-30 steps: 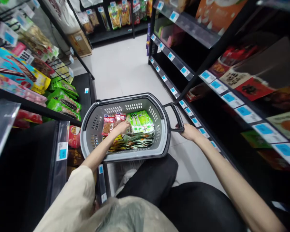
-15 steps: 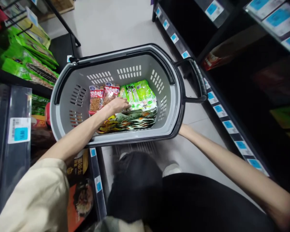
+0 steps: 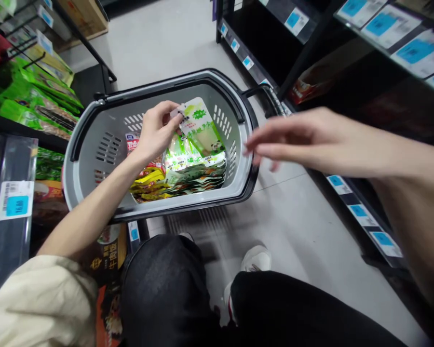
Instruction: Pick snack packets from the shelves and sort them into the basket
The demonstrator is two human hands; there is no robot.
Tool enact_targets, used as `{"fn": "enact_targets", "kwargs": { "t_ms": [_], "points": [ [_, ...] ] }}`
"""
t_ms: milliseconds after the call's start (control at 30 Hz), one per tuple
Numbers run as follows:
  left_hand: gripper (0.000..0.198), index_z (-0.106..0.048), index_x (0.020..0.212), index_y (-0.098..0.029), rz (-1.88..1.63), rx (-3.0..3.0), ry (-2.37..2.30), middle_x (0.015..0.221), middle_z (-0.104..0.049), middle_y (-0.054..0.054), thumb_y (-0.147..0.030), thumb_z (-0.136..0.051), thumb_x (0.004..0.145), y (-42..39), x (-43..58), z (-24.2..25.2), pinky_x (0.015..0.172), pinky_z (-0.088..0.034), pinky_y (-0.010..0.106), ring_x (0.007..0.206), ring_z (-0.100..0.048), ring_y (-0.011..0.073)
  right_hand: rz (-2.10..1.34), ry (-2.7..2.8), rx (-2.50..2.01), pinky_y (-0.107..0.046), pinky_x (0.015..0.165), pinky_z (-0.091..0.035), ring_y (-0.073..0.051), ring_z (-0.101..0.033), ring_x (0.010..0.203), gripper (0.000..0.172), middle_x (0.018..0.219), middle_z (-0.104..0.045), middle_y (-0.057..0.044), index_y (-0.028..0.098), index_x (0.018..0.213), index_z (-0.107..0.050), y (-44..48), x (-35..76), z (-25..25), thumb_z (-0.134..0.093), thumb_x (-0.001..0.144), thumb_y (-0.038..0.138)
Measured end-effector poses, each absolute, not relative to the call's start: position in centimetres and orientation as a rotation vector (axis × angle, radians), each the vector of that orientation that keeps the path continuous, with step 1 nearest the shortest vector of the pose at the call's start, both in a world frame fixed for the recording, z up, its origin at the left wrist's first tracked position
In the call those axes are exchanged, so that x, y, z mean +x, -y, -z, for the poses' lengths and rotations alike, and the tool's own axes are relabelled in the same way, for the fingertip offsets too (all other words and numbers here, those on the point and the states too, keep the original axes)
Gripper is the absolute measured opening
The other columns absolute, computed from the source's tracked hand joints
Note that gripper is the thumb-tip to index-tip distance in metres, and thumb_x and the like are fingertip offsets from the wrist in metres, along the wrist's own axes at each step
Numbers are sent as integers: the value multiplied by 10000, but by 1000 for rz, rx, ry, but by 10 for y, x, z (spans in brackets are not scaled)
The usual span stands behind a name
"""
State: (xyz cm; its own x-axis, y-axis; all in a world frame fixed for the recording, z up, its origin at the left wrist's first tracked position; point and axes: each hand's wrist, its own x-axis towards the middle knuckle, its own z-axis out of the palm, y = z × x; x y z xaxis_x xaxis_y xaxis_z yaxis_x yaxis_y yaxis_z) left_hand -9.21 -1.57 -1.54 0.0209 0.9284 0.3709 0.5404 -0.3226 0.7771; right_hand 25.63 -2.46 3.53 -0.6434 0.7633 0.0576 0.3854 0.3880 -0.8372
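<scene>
A grey shopping basket [image 3: 94, 164] with a black rim stands on the floor in front of my knees, with several snack packets in it. My left hand [image 3: 155, 130] is inside the basket, pinching the top edge of a green and white snack packet [image 3: 198, 127] and tilting it up off the pile. Red packets [image 3: 132, 143] lie under that hand, and green and yellow ones [image 3: 188, 176] are stacked beneath. My right hand [image 3: 296, 140] hovers over the basket's right rim with fingers stretched out and slightly blurred, holding nothing. The black basket handle [image 3: 271, 99] sits just behind it.
Store shelves flank a pale tiled aisle [image 3: 166, 43]. On the left hang green snack bags [image 3: 39, 96] and a clear shelf front with a blue price tag [image 3: 14, 205]. Dark shelves with blue price tags [image 3: 379, 238] run along the right. My white shoe [image 3: 255, 260] is on the floor.
My left hand has lifted a green and white packet up from the pile. My right hand has let go of the basket and risen over its right rim, fingers open.
</scene>
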Motion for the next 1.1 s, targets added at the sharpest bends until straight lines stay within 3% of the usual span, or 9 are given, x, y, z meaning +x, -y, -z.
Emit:
{"fn": "enact_targets", "kwargs": {
  "t_ms": [133, 200, 333, 433, 533, 700, 833, 967, 1100],
  "points": [
    [440, -683, 1005, -227, -1388, 1602, -1320, 895, -689, 47, -632, -761, 851, 30, -84, 1, 798, -616, 372, 897, -725, 239, -1140, 2002, -761, -435, 963, -566, -298, -670, 1147, 533, 1201, -739, -67, 244, 1185, -714, -7, 171, -54, -919, 732, 434],
    [449, -671, 1048, -234, -1457, 1511, -1300, 944, -694, 52, -628, -764, 853, 35, -83, -4, 806, -619, 366, 939, -729, 242, -1303, 1915, -719, -431, 918, -587, -297, -688, 1074, 494, 1044, -752, -66, 212, 1074, -730, -13, 136, -36, -949, 690, 433],
    [495, -622, 1164, -257, -1524, 1362, -1304, 1099, -688, 65, -629, -754, 863, 41, -79, 0, 873, -610, 386, 1098, -704, 265, -1708, 1670, -697, -336, 680, -595, -208, -693, 761, 425, 747, -705, -22, 186, 889, -727, -3, 104, 3, -832, 793, 587],
    [531, -609, 1188, -261, -1383, 1270, -1277, 1156, -678, 66, -573, -823, 816, 48, -70, 11, 869, -597, 372, 1098, -687, 247, -1861, 1410, -741, -309, 604, -569, -181, -678, 678, 486, 761, -728, -22, 193, 907, -745, 4, 108, 13, -825, 764, 650],
    [503, -625, 1137, -223, -1206, 1214, -1226, 1017, -683, 44, -481, -872, 783, 57, -57, 22, 850, -581, 344, 946, -676, 185, -1893, 1219, -842, -318, 584, -565, -187, -687, 659, 515, 800, -756, -41, 191, 915, -761, 1, 119, 11, -862, 710, 652],
    [482, -605, 1112, -199, -1048, 1170, -1140, 996, -692, 37, -382, -894, 773, 72, -42, 31, 879, -563, 334, 907, -674, 161, -1762, 1143, -940, -352, 721, -616, -232, -746, 835, 499, 921, -794, -71, 184, 894, -775, -5, 127, 12, -950, 609, 554],
    [421, -659, 991, -163, -915, 1142, -1202, 959, -721, 60, -473, -863, 792, 77, -34, 37, 857, -566, 355, 906, -687, 191, -1698, 1179, -923, -393, 800, -626, -243, -751, 899, 444, 984, -798, -81, 181, 869, -784, -3, 128, 14, -967, 598, 481],
    [530, -702, 984, -142, -898, 1103, -1212, 1004, -759, 76, -520, -923, 686, 78, -31, 38, 892, -562, 368, 928, -698, 204, -1677, 1220, -899, -416, 820, -630, -247, -750, 901, 428, 967, -794, -69, 184, 847, -782, -2, 128, 15, -971, 585, 465],
    [497, -714, 898, -136, -883, 1155, -1303, 896, -753, 56, -552, -901, 701, 79, -30, 35, 770, -549, 322, 810, -677, 176, -1718, 1239, -889, -413, 810, -629, -245, -741, 916, 427, 983, -792, -67, 194, 871, -777, -2, 128, 14, -953, 608, 482]
  ]
}}
